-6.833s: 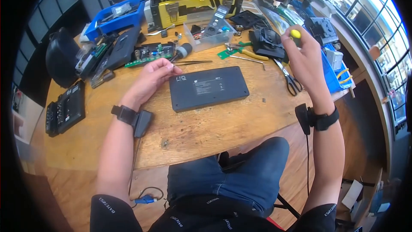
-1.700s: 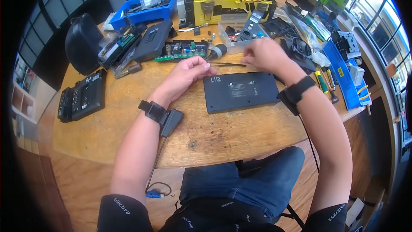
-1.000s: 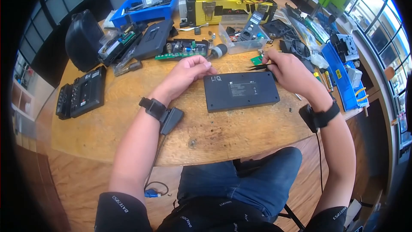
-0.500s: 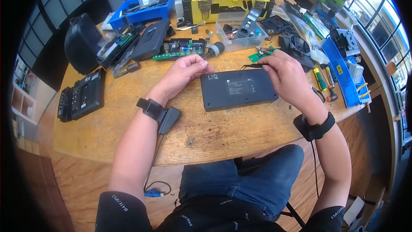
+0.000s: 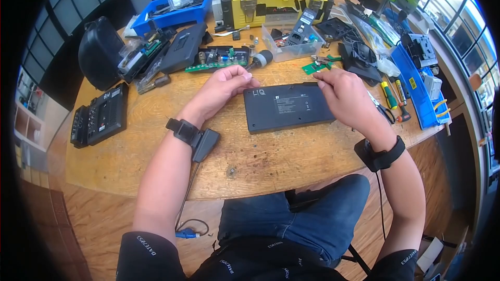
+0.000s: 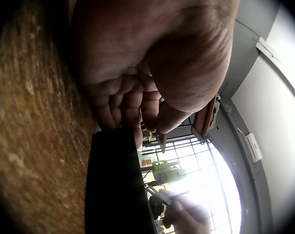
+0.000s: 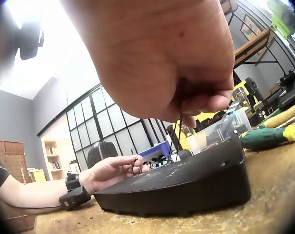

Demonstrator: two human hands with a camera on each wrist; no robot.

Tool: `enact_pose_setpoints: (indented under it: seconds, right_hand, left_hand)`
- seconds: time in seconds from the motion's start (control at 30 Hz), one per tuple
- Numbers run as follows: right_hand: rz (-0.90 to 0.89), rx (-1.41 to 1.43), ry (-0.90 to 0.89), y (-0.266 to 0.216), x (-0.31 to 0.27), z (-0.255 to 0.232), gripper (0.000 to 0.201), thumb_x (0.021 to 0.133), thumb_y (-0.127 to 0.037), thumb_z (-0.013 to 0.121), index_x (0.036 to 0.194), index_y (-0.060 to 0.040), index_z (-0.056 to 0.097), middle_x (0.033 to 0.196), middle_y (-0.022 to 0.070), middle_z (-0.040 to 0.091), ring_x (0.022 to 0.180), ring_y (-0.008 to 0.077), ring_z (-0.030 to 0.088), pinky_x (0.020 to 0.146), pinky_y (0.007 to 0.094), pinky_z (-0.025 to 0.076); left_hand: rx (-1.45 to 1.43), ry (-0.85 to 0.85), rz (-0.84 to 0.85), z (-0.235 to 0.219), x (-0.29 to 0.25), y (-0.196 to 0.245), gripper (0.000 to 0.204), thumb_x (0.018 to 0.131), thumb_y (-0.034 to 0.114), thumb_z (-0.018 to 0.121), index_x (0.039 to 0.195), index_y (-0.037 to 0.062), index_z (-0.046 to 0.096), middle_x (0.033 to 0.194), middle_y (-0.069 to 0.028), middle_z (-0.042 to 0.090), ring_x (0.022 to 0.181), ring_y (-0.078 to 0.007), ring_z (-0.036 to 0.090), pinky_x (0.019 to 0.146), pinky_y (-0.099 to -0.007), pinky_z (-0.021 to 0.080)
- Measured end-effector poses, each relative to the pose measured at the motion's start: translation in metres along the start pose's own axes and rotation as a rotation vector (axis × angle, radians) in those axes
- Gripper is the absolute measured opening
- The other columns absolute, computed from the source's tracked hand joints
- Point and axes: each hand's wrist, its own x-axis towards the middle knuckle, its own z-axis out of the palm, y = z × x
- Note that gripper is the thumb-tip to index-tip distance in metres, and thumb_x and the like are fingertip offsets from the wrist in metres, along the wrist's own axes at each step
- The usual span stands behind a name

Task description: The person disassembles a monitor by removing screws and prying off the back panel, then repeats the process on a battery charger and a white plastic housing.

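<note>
The black box (image 5: pixel 284 117) lies flat on the worktop (image 5: pixel 255 169) before you. Your left hand (image 5: pixel 223 87) is at its far left corner, whether gripping I cannot tell; your right hand (image 5: pixel 348 100) pinches dark tweezers (image 7: pixel 179 131) at its far edge. Beyond stand a clear bin (image 5: pixel 292 55), then a yellow case (image 5: pixel 276 4).

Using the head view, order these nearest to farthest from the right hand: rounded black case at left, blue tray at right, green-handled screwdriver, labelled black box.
1. Labelled black box: immediately left, partly covered by the right hand.
2. Green-handled screwdriver: right of the hand.
3. Blue tray: farther right, past the screwdriver.
4. Rounded black case: far left.
</note>
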Motion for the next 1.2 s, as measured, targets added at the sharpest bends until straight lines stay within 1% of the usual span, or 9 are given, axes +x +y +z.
enact_pose_setpoints:
  seconds: [0.07,0.3,0.5,0.7,0.77,0.8,0.87,1.1,1.2]
  right_hand:
    - [0.070,-0.057,-0.110,-0.006,0.002,-0.008,0.017,0.095,-0.009,0.063,0.097,0.0034,0.076,0.096,0.0248,0.073,0.095,0.0436,0.070,0.088,0.0510,0.055]
    - [0.155,0.050,-0.089,-0.009,0.001,-0.008,0.021,0.097,-0.012,0.061,0.097,0.0041,0.075,0.093,0.0270,0.073,0.093,0.0457,0.070,0.086,0.0521,0.055]
    - [0.361,0.077,-0.210,-0.009,0.005,-0.014,0.023,0.098,-0.014,0.061,0.101,0.0031,0.075,0.093,0.0279,0.072,0.092,0.0476,0.069,0.084,0.0522,0.054]
    - [0.540,0.209,-0.307,0.000,0.007,-0.013,0.029,0.103,-0.022,0.062,0.105,0.0018,0.078,0.081,0.0238,0.069,0.076,0.0321,0.069,0.076,0.0425,0.053]
    - [0.534,0.299,-0.310,0.010,0.004,-0.008,0.031,0.105,-0.024,0.061,0.106,0.0017,0.079,0.080,0.0149,0.070,0.075,0.0201,0.065,0.074,0.0363,0.051]
    - [0.534,0.299,-0.311,0.012,0.004,-0.007,0.031,0.105,-0.024,0.061,0.106,0.0017,0.079,0.080,0.0149,0.070,0.075,0.0201,0.065,0.074,0.0363,0.051]
    - [0.639,0.524,-0.313,0.015,0.003,-0.005,0.027,0.107,-0.021,0.059,0.102,-0.0038,0.079,0.069,-0.0057,0.058,0.059,0.0053,0.044,0.056,0.0257,0.034]
    - [0.721,0.695,-0.324,0.026,-0.001,0.001,0.024,0.107,-0.020,0.058,0.103,-0.0074,0.078,0.075,-0.0072,0.062,0.062,0.0019,0.046,0.056,0.0220,0.032]
    - [0.739,0.728,-0.328,0.024,-0.001,0.000,0.025,0.107,-0.020,0.058,0.105,-0.0051,0.078,0.079,-0.0061,0.066,0.065,0.0038,0.049,0.059,0.0234,0.037]
  left_hand:
    - [-0.002,-0.003,0.003,-0.001,0.000,-0.001,0.012,0.109,0.022,0.062,0.107,0.0105,0.066,0.114,-0.0082,0.075,0.110,-0.0153,0.070,0.103,-0.0307,0.053]
    - [0.008,-0.004,0.005,-0.002,0.001,-0.002,0.013,0.109,0.022,0.062,0.108,0.0104,0.066,0.114,-0.0080,0.075,0.110,-0.0149,0.069,0.103,-0.0303,0.053]
    - [0.007,0.003,0.000,-0.001,0.001,-0.002,0.014,0.109,0.023,0.062,0.109,0.0098,0.066,0.114,-0.0073,0.075,0.109,-0.0143,0.069,0.102,-0.0299,0.053]
    - [0.012,-0.003,0.001,-0.001,0.001,-0.001,0.015,0.110,0.023,0.061,0.109,0.0094,0.066,0.114,-0.0071,0.075,0.108,-0.0134,0.069,0.101,-0.0294,0.053]
    - [0.012,0.000,-0.002,0.000,0.001,0.000,0.015,0.110,0.023,0.061,0.109,0.0094,0.067,0.113,-0.0071,0.075,0.108,-0.0134,0.069,0.101,-0.0294,0.053]
    - [0.012,0.002,-0.005,0.000,0.000,0.000,0.015,0.110,0.023,0.061,0.109,0.0094,0.067,0.113,-0.0070,0.075,0.108,-0.0133,0.069,0.101,-0.0294,0.053]
    - [0.005,0.000,-0.005,-0.001,0.001,-0.002,0.015,0.110,0.024,0.061,0.109,0.0095,0.066,0.113,-0.0070,0.075,0.108,-0.0134,0.069,0.101,-0.0295,0.053]
    - [0.006,0.000,0.000,0.000,0.000,-0.001,0.014,0.109,0.023,0.062,0.108,0.0102,0.066,0.113,-0.0073,0.075,0.109,-0.0140,0.069,0.102,-0.0299,0.053]
    - [0.003,0.000,0.002,0.000,0.001,-0.002,0.013,0.109,0.023,0.062,0.108,0.0103,0.066,0.114,-0.0075,0.075,0.108,-0.0141,0.070,0.101,-0.0299,0.054]
